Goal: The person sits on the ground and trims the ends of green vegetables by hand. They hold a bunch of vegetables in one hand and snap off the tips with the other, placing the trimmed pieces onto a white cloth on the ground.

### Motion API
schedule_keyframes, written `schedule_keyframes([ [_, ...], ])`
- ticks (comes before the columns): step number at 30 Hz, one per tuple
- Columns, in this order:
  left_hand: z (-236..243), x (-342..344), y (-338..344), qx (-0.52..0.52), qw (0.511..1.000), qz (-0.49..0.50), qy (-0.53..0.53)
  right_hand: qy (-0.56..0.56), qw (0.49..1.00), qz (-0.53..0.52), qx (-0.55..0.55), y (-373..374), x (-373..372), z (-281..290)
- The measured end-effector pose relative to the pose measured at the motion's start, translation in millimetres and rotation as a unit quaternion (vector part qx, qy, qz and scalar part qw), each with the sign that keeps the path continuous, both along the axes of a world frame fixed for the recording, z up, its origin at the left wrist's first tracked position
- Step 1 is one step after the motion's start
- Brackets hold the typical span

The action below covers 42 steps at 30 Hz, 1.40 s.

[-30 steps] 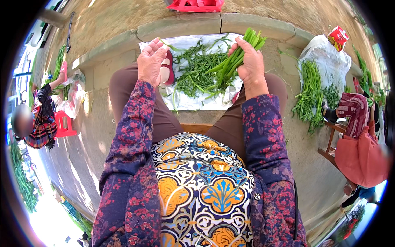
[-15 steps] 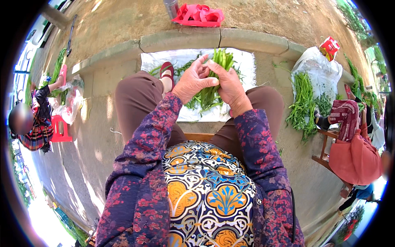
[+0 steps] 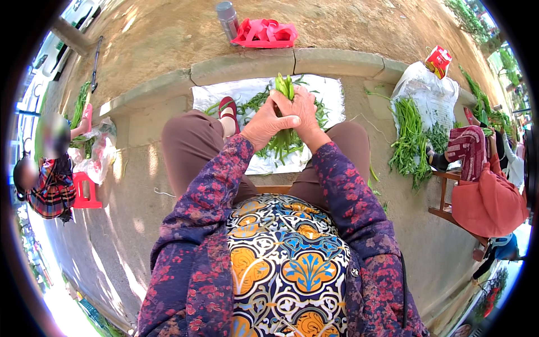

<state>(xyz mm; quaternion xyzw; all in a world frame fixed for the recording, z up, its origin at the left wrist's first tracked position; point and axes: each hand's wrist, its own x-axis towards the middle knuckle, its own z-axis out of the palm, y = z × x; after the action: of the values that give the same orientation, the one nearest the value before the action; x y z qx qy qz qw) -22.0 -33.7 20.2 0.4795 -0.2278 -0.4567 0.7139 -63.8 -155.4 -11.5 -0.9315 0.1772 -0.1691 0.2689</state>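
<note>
Between my knees I grip a bunch of leafy green stems (image 3: 284, 86) in both hands. The pale cut-looking stem ends point up and away from me, while the leafy part hangs below my palms. My left hand (image 3: 266, 123) is closed on the near left side of the bunch, its thumb lying across toward the right. Wrapped around the far right side is my right hand (image 3: 304, 110), its fingers partly hidden behind the stems. Beneath them a white woven sheet (image 3: 205, 89) lies on the pavement, with loose greens (image 3: 254, 105) scattered over it.
Beyond the stone curb (image 3: 241, 66) stand a grey bottle (image 3: 227, 21) and a pink-red bag (image 3: 264, 35). To the right are a heap of greens (image 3: 410, 140), a white sack (image 3: 429, 84), a red box (image 3: 438, 60) and a seated person. Another person sits left by a red stool (image 3: 87, 191).
Both hands have closed more tightly round the bunch, which looks narrower at the top. My right hand has shifted over its far side. The whole view has tilted slightly.
</note>
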Motion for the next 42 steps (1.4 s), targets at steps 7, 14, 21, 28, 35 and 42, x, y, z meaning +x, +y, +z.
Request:
schedule_keyframes([
  [7, 2.5, 12.3, 15.4, 0.102, 0.994, 0.021, 0.02, 0.118, 0.786, 0.124, 0.593, 1.0, -2.1, 56.7],
  [14, 19.2, 40.0, 55.7, -0.06, 0.975, 0.069, 0.202, 0.026, 0.783, 0.189, 0.592, 8.7, -14.7, 41.5],
  [21, 19.5, 55.7, 90.4, -0.173, 0.949, 0.154, 0.213, 0.101, 0.754, 0.26, 0.595, 18.0, -37.1, 33.9],
  [28, 21.3, 45.3, 100.8, -0.121, 0.943, 0.201, 0.236, 0.037, 0.915, 0.249, 0.314, -9.2, -37.7, 30.9],
  [35, 25.4, 39.1, 88.0, -0.124, 0.946, 0.176, 0.243, -0.119, 0.945, 0.111, 0.285, 1.2, -22.2, 62.2],
  [42, 21.8, 32.9, 78.5, -0.065, 0.958, 0.143, 0.239, -0.164, 0.93, 0.167, 0.283, 30.7, -15.5, 70.2],
])
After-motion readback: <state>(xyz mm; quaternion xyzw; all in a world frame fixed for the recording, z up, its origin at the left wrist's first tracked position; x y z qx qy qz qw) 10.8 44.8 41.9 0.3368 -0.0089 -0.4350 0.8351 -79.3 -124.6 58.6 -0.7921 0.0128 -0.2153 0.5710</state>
